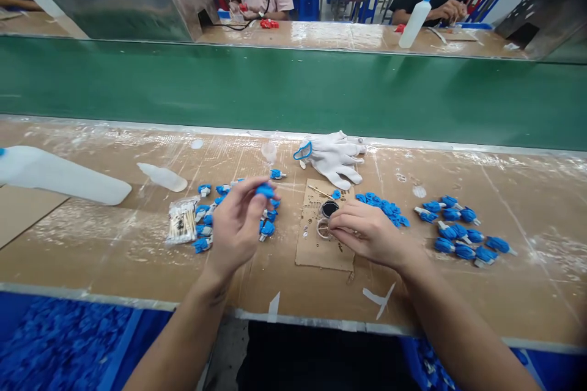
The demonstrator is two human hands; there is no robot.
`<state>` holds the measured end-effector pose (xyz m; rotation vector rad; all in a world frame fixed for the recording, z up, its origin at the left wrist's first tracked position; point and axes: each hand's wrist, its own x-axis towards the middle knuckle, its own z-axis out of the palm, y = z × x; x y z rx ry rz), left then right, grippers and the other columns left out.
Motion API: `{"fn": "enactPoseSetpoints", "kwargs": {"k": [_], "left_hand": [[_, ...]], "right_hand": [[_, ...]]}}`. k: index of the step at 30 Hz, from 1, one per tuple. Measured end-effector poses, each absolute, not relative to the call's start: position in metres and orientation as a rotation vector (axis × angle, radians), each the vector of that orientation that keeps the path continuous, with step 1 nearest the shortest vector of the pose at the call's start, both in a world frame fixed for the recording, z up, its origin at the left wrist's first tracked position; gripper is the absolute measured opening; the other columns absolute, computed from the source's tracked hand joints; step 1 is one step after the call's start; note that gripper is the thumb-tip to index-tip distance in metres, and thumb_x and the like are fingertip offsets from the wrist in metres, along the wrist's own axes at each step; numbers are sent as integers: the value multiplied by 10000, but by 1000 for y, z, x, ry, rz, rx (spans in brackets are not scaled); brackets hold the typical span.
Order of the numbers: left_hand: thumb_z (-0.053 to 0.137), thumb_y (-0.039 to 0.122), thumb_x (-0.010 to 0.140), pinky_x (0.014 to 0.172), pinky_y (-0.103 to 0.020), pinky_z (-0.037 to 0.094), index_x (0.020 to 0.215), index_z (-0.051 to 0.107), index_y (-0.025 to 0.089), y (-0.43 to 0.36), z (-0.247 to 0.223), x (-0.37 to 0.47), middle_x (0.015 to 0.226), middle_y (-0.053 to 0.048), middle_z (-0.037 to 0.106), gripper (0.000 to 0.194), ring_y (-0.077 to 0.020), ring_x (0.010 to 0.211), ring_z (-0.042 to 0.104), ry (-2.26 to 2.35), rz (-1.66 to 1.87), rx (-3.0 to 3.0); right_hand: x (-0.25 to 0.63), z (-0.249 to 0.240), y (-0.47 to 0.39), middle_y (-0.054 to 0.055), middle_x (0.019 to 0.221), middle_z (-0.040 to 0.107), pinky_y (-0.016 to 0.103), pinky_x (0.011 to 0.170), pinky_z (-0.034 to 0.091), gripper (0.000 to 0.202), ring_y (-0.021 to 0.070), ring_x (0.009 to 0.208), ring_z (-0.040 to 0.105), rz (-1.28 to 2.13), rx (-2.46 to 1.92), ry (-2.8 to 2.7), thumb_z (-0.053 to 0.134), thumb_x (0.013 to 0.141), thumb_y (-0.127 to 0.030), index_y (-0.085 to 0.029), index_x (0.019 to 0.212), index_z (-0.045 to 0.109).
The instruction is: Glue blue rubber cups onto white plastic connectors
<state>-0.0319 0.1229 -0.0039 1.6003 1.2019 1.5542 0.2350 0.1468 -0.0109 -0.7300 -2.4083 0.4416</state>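
Observation:
A small blue plastic part [265, 190] is pinched between the thumb and fingers of my left hand [237, 226], raised above the table. My right hand [367, 229] is closed at the fingertips beside a small round pot of dark paste [329, 209]; what the fingers hold, if anything, is hidden. A clear ring-shaped lid [323, 229] lies just below the pot. Both rest on a piece of cardboard [321, 256] with a cotton swab [320, 192] and tiny bits. Blue parts [385, 208] lie in a pile right of the cardboard. More blue-and-white parts [202, 245] sit behind my left hand.
A bag of cotton swabs [182, 222] lies left, near a large white bottle [64, 177]. A white glove [334, 156] lies behind the cardboard. Blue-and-white assemblies [463, 232] cover the right side. Beyond the green belt [293, 85], two people work. Blue bins [132, 342] stand below the table edge.

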Motion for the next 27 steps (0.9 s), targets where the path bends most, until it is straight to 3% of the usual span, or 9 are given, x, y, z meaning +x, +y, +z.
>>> {"fn": "enactPoseSetpoints", "kwargs": {"k": [7, 10, 15, 19, 27], "left_hand": [[730, 441, 930, 592, -218, 531, 1095, 728, 213, 166, -28, -16, 774, 0, 689, 282, -92, 623, 611, 1056, 1500, 1306], [827, 372, 836, 692, -242, 604, 1030, 727, 182, 157, -35, -15, 909, -37, 748, 289, -127, 755, 711, 1079, 1444, 1303], [875, 189, 736, 795, -267, 651, 1149, 653, 189, 148, -30, -6, 978, -45, 770, 469, -165, 881, 772, 1089, 1382, 1250], [857, 173, 756, 767, -251, 651, 970, 714, 167, 147, -31, -4, 961, -62, 782, 258, -166, 868, 773, 1053, 1379, 1295], [712, 367, 956, 745, -255, 611, 1154, 740, 200, 144, -29, -13, 1062, -77, 794, 260, -144, 837, 741, 1142, 1388, 1618]], "right_hand": [[221, -15, 143, 14, 758, 694, 290, 667, 465, 173, 158, 710, 595, 427, -759, -2418, 540, 958, -80, -210, 890, 632], [222, -14, 144, 5, 757, 689, 282, 652, 452, 175, 149, 701, 586, 465, -804, -2377, 547, 943, -65, -213, 883, 620], [222, -12, 144, 3, 755, 687, 283, 650, 455, 167, 146, 691, 567, 524, -765, -2371, 549, 939, -68, -218, 895, 609], [223, -12, 145, 9, 774, 698, 289, 653, 462, 165, 146, 697, 589, 522, -781, -2360, 557, 940, -68, -219, 903, 610], [225, -12, 145, 12, 761, 699, 292, 648, 468, 165, 143, 689, 609, 511, -808, -2364, 546, 944, -87, -216, 886, 631]]}}
